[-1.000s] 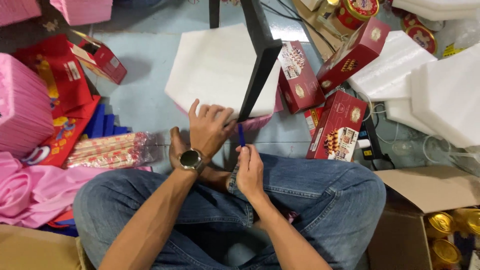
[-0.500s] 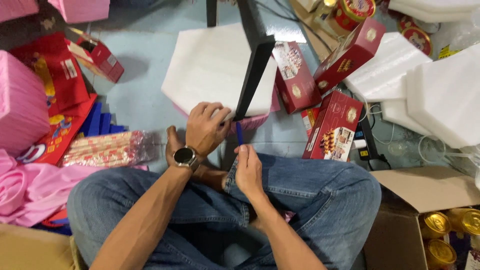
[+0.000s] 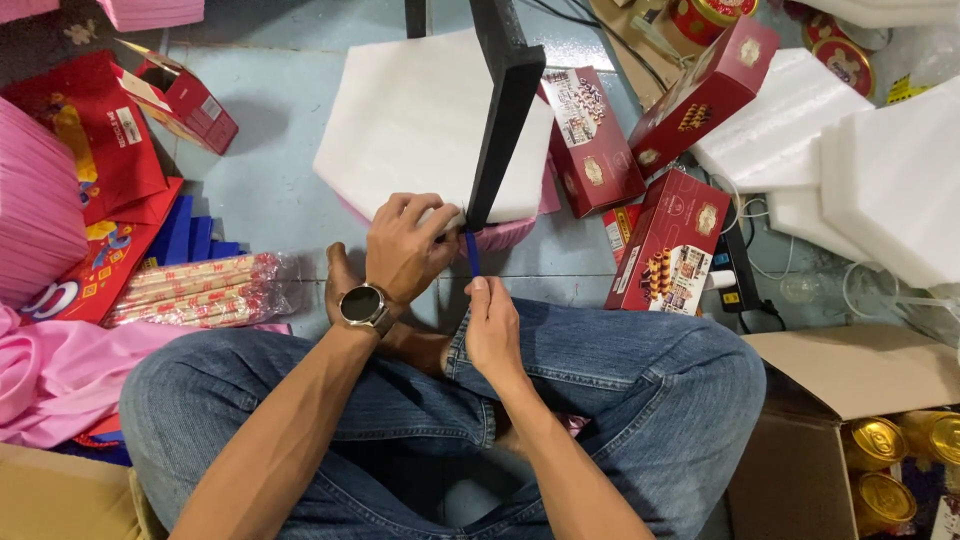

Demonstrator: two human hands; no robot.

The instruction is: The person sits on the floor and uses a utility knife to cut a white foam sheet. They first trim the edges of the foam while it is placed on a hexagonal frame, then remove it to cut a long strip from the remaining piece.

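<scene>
I sit cross-legged on the floor in blue jeans. My left hand (image 3: pixel 405 245), with a watch on the wrist, grips the near edge of a white hexagonal foam slab (image 3: pixel 420 120) lying on a pink base. My right hand (image 3: pixel 490 325) pinches a thin blue strip (image 3: pixel 472 250) that runs up to the slab's edge, right beside the left fingers. A black upright bar (image 3: pixel 505 100) stands in front of the slab and hides part of it.
Red gift boxes (image 3: pixel 665 240) lie to the right, more white foam slabs (image 3: pixel 880 170) beyond them. An open cardboard box with gold cans (image 3: pixel 880 445) sits at lower right. Pink stacks (image 3: pixel 35 215), red cartons and a wrapped pack of sticks (image 3: pixel 195 290) lie to the left.
Both hands stay at the slab's near edge. The left hand's fingers have curled tighter over the edge, and the view has shifted slightly.
</scene>
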